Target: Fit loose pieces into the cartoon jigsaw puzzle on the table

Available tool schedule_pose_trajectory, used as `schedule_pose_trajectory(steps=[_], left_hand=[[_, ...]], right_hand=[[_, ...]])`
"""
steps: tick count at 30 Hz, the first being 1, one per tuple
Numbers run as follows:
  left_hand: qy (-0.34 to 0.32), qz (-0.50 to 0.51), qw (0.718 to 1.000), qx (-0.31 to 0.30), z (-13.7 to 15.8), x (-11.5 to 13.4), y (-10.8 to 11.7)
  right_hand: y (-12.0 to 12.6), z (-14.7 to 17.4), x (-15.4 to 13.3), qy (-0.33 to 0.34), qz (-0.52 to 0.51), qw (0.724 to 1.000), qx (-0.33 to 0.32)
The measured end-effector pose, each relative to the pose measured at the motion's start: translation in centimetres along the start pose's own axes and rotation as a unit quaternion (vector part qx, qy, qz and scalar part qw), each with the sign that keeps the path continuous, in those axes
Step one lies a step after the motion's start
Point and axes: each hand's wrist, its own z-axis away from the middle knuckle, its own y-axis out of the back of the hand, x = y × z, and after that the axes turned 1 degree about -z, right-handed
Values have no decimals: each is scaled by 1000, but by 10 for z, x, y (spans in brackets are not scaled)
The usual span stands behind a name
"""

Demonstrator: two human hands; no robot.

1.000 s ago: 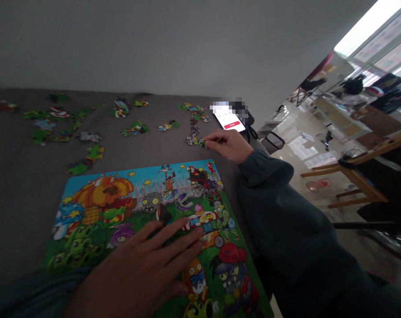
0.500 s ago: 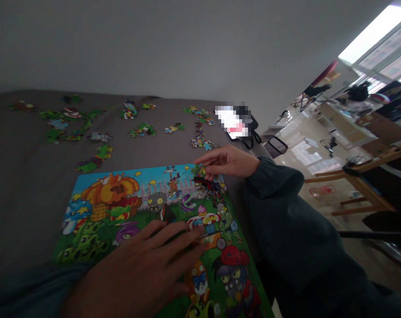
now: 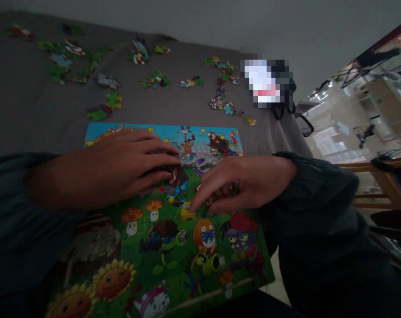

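Observation:
A colourful jigsaw puzzle with cartoon plants and zombies lies in front of me, a grid of joined pieces showing on it. Over its upper left part rests my left hand, palm down with fingers stretched out, covering some of the picture. My right hand is at the right of the puzzle's middle. Its index finger points down onto the printed surface, the thumb is apart, and the other fingers curl under. I see nothing held in either hand.
Loose puzzle pieces lie in clusters on the grey cloth surface beyond the puzzle. One small piece lies near its top right corner. A blurred-out bright item sits at back right. A wooden chair stands further right.
My right hand has moved from the puzzle's top right corner down toward its middle. My left hand has shifted to the upper left part. The view has tilted downward.

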Motion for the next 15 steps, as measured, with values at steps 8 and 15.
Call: schedule_pose_trajectory(steps=[8, 15], left_hand=[[10, 0, 1000, 2, 3, 6, -7], [54, 17, 998, -21, 5, 5, -11]], right_hand=[[-15, -12, 6, -9, 9, 996, -86], [-40, -22, -1, 1, 75, 993, -88]])
